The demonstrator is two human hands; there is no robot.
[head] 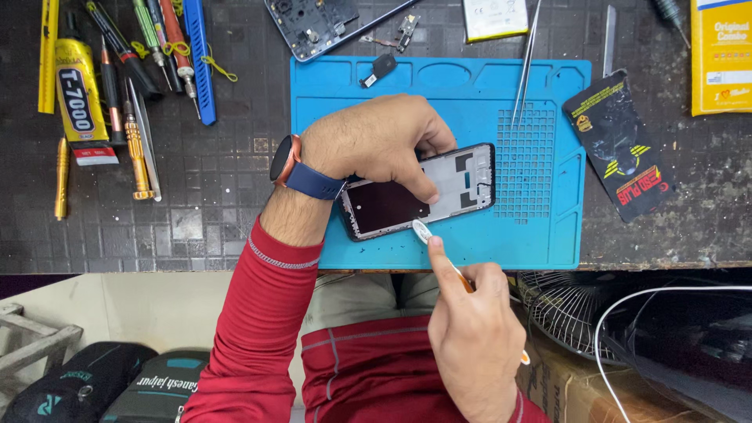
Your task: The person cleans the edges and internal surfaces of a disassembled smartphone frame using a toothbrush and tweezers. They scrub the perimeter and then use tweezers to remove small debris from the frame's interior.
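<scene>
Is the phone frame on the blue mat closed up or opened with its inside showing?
Opened: the phone frame lies flat on the blue mat, bare inner cutouts showing. The left hand holds it; the right hand sets a white-tipped tool against its edge.

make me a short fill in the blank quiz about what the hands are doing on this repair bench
The left hand presses the phone frame onto a ____ mat.
The right hand puts a spatula tool to the frame's ____ edge.
The left wrist wears a ____.

Missing words: blue; near; watch

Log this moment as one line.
left hand: holds phone frame on blue mat | right hand: tool tip at frame's near edge
</scene>
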